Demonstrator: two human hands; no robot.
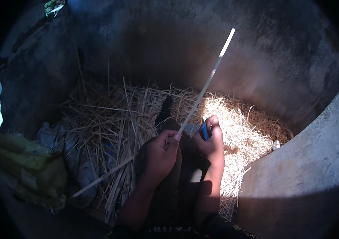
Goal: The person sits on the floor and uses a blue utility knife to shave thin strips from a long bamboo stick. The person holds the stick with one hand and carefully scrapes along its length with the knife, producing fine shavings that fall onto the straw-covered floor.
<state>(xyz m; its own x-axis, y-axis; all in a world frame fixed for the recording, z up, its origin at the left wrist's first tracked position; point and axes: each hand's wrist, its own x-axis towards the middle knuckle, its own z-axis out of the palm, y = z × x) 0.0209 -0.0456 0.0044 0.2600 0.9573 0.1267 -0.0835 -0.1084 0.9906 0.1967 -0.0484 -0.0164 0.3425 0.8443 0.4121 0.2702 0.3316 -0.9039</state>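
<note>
My left hand (162, 155) is closed round a long, pale, flat strip (201, 95), which looks like split bamboo. Thumb and fingers pinch it, and it slants up and to the right, its far tip bright in sunlight. A pale length (101, 178) also runs from behind my left wrist toward the lower left; whether it belongs to the same strip I cannot tell. My right hand (210, 142), just to the right of the strip, has its fingers curled round a slim blue-handled tool (205, 130). Its working end is hard to make out.
Thin shavings and strips (109, 119) cover the floor ahead and left, with a sunlit heap of shavings (233, 131) at right. A grey wall (157, 47) curves behind. A yellowish sack (26, 163) lies at left, and a low concrete slab (297, 175) rises at right.
</note>
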